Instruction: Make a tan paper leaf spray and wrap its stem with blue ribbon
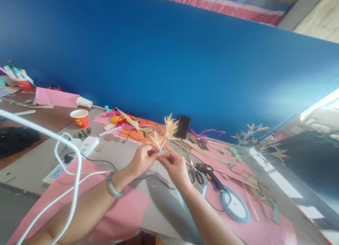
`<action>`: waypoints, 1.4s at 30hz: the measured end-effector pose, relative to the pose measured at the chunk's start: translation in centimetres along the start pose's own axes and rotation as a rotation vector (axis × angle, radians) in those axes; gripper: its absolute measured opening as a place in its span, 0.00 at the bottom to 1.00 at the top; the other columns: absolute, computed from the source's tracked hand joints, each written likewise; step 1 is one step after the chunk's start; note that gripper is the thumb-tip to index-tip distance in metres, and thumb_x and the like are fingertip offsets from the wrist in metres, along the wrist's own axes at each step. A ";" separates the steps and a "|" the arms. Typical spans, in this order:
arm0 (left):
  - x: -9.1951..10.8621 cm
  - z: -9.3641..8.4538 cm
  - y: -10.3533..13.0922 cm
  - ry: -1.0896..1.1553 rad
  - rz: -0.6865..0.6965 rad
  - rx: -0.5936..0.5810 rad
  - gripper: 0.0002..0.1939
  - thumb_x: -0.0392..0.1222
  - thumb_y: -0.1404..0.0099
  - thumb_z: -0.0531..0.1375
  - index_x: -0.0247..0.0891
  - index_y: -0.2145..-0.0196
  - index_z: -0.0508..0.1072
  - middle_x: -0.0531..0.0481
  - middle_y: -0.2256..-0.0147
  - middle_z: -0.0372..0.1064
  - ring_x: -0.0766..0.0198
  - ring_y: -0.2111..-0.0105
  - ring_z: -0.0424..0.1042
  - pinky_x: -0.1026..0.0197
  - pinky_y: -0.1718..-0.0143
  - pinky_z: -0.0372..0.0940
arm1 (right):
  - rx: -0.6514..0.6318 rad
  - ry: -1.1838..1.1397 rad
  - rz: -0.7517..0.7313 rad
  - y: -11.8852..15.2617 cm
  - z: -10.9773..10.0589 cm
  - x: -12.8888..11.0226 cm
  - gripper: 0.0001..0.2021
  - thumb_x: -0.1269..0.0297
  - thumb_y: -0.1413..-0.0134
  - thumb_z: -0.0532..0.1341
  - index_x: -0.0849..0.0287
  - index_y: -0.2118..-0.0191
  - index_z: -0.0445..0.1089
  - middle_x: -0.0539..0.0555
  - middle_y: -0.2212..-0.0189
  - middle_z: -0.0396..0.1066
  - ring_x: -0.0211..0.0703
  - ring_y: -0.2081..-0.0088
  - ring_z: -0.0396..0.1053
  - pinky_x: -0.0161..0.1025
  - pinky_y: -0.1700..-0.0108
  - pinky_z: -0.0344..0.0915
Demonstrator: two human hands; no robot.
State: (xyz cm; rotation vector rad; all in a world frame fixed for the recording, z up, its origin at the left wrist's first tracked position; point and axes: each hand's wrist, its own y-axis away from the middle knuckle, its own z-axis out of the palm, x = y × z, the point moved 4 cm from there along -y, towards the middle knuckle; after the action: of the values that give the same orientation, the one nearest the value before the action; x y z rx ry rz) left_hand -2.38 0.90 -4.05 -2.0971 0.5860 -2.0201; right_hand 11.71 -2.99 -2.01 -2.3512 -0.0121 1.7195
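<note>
In the middle of the head view, my left hand (143,159) and my right hand (175,164) meet at the fingertips. Both pinch the lower stem of a straw-coloured flower spray (171,127), whose pointed petals rise above the fingers. A thin wire hangs down below the pinch. A pale green bangle (112,185) circles my left wrist. Scissors (196,175) and a black glue gun (210,173) lie just right of my right hand.
A red paper cup (79,118) and a white power strip (86,148) are on the left. White cables cross the lower left. A dark phone (183,126) leans on the blue wall (159,54). A light-blue tape roll (235,204) lies on pink paper at right.
</note>
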 end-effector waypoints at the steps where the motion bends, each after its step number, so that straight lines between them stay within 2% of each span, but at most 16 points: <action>1: 0.0 0.0 0.0 -0.005 -0.005 0.015 0.04 0.36 0.45 0.65 0.36 0.75 0.73 0.47 0.69 0.69 0.62 0.69 0.69 0.62 0.68 0.63 | 0.009 0.005 -0.010 0.0 0.1 0.0 0.09 0.60 0.56 0.68 0.59 0.78 0.73 0.51 0.79 0.72 0.42 0.75 0.67 0.38 0.69 0.64; 8: 0.0 -0.1 0.4 -0.044 0.018 0.103 0.04 0.35 0.44 0.63 0.36 0.75 0.72 0.48 0.69 0.68 0.62 0.67 0.69 0.62 0.67 0.65 | 0.009 -0.008 0.004 -0.1 0.6 0.2 0.07 0.61 0.55 0.67 0.59 0.77 0.75 0.52 0.78 0.75 0.43 0.73 0.69 0.39 0.68 0.64; 12: -0.9 0.2 0.4 0.113 -0.139 0.118 0.07 0.40 0.46 0.65 0.35 0.76 0.71 0.49 0.68 0.68 0.65 0.71 0.69 0.63 0.73 0.66 | 0.016 0.005 -0.014 0.0 1.0 0.1 0.08 0.62 0.53 0.66 0.59 0.77 0.75 0.52 0.78 0.74 0.43 0.74 0.69 0.38 0.68 0.64; 15: -1.0 0.5 0.5 0.266 -0.280 0.110 0.11 0.43 0.49 0.67 0.35 0.75 0.70 0.51 0.72 0.67 0.67 0.76 0.68 0.63 0.75 0.65 | 0.005 -0.019 -0.016 0.0 1.1 0.0 0.07 0.63 0.53 0.65 0.59 0.77 0.74 0.52 0.78 0.75 0.43 0.73 0.69 0.39 0.67 0.64; 18: -0.2 0.7 0.5 0.438 -0.372 0.055 0.12 0.42 0.50 0.68 0.35 0.74 0.69 0.55 0.77 0.66 0.68 0.76 0.67 0.64 0.72 0.64 | -0.023 -0.056 -0.016 0.0 0.9 -0.5 0.07 0.63 0.52 0.65 0.59 0.76 0.74 0.52 0.77 0.74 0.43 0.72 0.69 0.39 0.65 0.64; 22: 0.5 1.1 0.5 0.691 -0.455 -0.166 0.11 0.42 0.46 0.68 0.35 0.73 0.70 0.55 0.77 0.66 0.70 0.76 0.65 0.65 0.71 0.62 | -0.116 -0.183 0.062 0.2 0.4 -1.3 0.09 0.59 0.53 0.67 0.59 0.76 0.72 0.49 0.82 0.68 0.38 0.78 0.62 0.36 0.73 0.58; 25: 0.6 1.1 0.5 0.778 -0.427 -0.309 0.10 0.43 0.44 0.67 0.35 0.68 0.74 0.53 0.76 0.68 0.70 0.77 0.66 0.64 0.71 0.62 | -0.196 -0.295 0.144 0.5 0.2 -1.6 0.11 0.56 0.54 0.68 0.58 0.76 0.71 0.45 0.86 0.61 0.33 0.82 0.51 0.34 0.78 0.47; 29: 0.5 1.0 0.6 0.781 -0.387 -0.379 0.12 0.43 0.44 0.68 0.36 0.64 0.76 0.54 0.77 0.68 0.70 0.78 0.66 0.63 0.72 0.62 | -0.313 -0.402 0.205 0.8 0.4 -1.7 0.13 0.54 0.56 0.69 0.58 0.76 0.70 0.48 0.82 0.68 0.31 0.83 0.44 0.35 0.79 0.38; 31: 0.4 0.9 0.6 0.764 -0.383 -0.374 0.13 0.42 0.45 0.69 0.36 0.63 0.76 0.54 0.77 0.68 0.70 0.79 0.66 0.63 0.73 0.61 | -0.372 -0.450 0.227 1.0 0.6 -1.6 0.13 0.54 0.56 0.68 0.59 0.75 0.71 0.50 0.79 0.71 0.30 0.83 0.43 0.35 0.79 0.36; 33: 0.5 0.8 0.5 0.746 -0.364 -0.337 0.13 0.42 0.48 0.71 0.36 0.65 0.76 0.54 0.77 0.69 0.70 0.80 0.66 0.63 0.74 0.61 | -0.392 -0.493 0.250 1.1 0.8 -1.4 0.13 0.54 0.55 0.68 0.59 0.75 0.71 0.49 0.80 0.70 0.29 0.83 0.42 0.36 0.79 0.35; 37: 0.7 0.3 0.1 0.668 -0.266 -0.237 0.11 0.40 0.52 0.72 0.34 0.71 0.77 0.53 0.78 0.70 0.68 0.78 0.66 0.63 0.75 0.62 | -0.362 -0.537 0.288 1.2 0.8 -0.9 0.14 0.54 0.56 0.69 0.60 0.76 0.71 0.44 0.86 0.57 0.29 0.83 0.39 0.36 0.78 0.33; 42: 0.8 0.0 0.0 0.534 -0.159 -0.201 0.07 0.39 0.47 0.70 0.34 0.72 0.78 0.53 0.78 0.71 0.68 0.76 0.67 0.63 0.70 0.64 | -0.325 -0.596 0.331 1.3 0.9 -0.4 0.14 0.57 0.57 0.71 0.61 0.75 0.70 0.41 0.86 0.49 0.29 0.82 0.38 0.36 0.78 0.32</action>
State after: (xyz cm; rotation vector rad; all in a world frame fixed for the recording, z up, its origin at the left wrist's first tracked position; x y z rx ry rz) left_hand -2.38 0.57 -3.29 -1.7323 0.7436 -2.7409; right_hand 10.61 -4.14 -2.11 -2.0177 -0.0027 2.7075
